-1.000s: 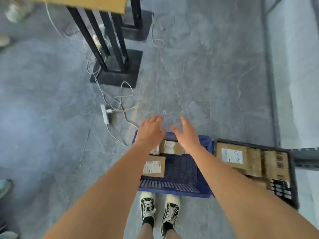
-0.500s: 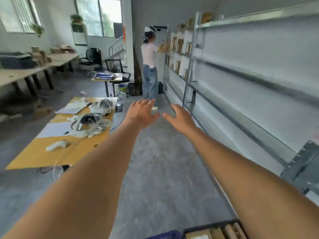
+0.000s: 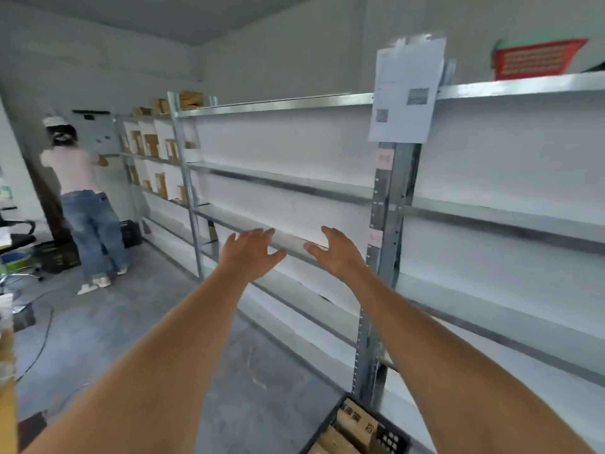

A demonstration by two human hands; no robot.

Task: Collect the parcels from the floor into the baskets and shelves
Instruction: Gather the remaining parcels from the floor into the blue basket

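Both my arms stretch forward toward a long metal shelf rack along the white wall. My left hand is spread, fingers straight, holding nothing. My right hand is likewise spread and empty, a little to its right. A black basket with brown cardboard parcels stands on the floor at the bottom edge, under my right arm. Several more parcels stand on the far shelves at the left.
A person in a pink top and jeans stands at the far end of the rack. Black crates sit on the floor near them. A paper sheet hangs on a rack post; a red basket sits on top.
My view swung up from the floor baskets and turned right onto the shelf rack. Both hands stayed spread and empty in front of me throughout.
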